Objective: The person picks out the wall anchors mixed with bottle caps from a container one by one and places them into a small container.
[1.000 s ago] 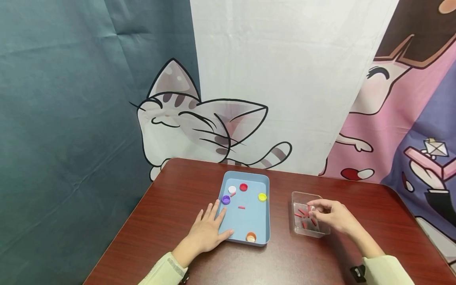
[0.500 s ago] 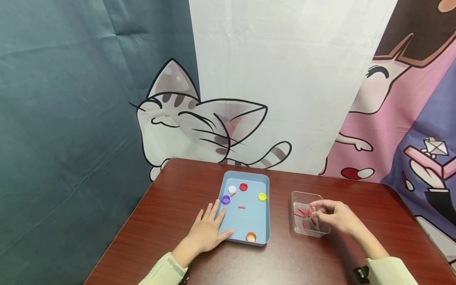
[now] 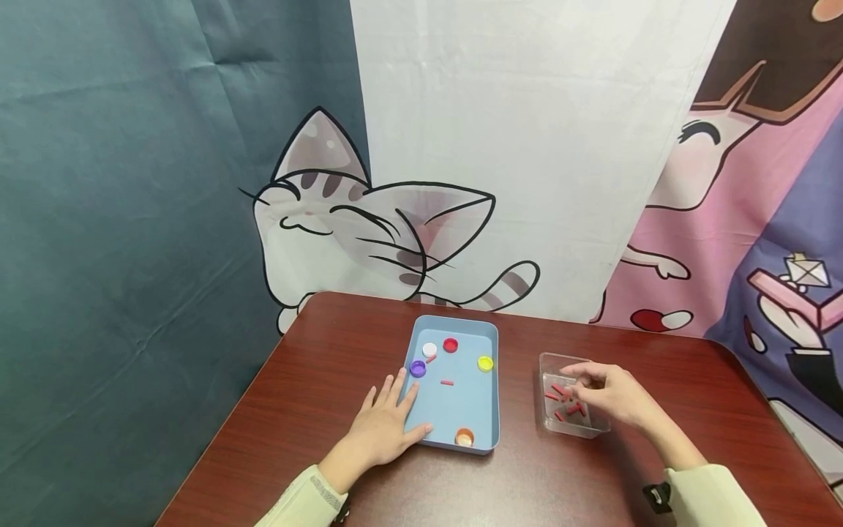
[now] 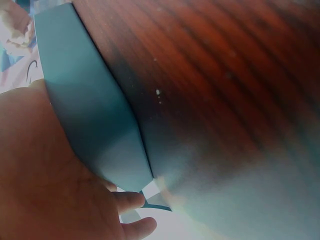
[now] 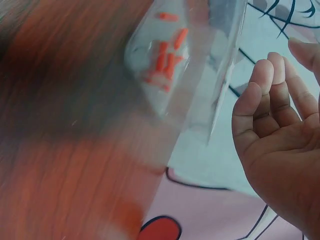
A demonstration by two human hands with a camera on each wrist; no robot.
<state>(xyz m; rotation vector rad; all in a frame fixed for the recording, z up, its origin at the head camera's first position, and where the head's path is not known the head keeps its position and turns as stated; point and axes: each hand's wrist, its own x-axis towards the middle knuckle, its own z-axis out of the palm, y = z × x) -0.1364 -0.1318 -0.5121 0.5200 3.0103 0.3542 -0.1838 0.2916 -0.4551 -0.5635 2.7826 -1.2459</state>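
Observation:
My left hand (image 3: pixel 382 428) lies with its fingers spread at the near left edge of a blue tray (image 3: pixel 464 406), touching its rim. In the left wrist view the hand is beside the tray's outer wall (image 4: pixel 95 100). Over a clear plastic box (image 3: pixel 544 413) hovers my right hand (image 3: pixel 619 395), fingers loosely bent, thumb apart from the index finger. Between these fingers I see nothing in the right wrist view. Several short red sticks (image 3: pixel 573 409) lie scattered on the box's floor, partly hidden by the fingers.
Inside the tray are white (image 3: pixel 429 350), red (image 3: pixel 451 345), purple (image 3: pixel 418 369) and yellow (image 3: pixel 485 364) caps, and an orange cap (image 3: pixel 464 437) near its front. Two red sticks, one in the middle (image 3: pixel 447 383), lie there too. A printed curtain (image 3: pixel 527 146) hangs behind the table (image 3: pixel 316 366).
My right hand has let go of a red stick it pinched over the box, and its fingers have parted. The sticks in the box lie differently. The left hand has stayed put.

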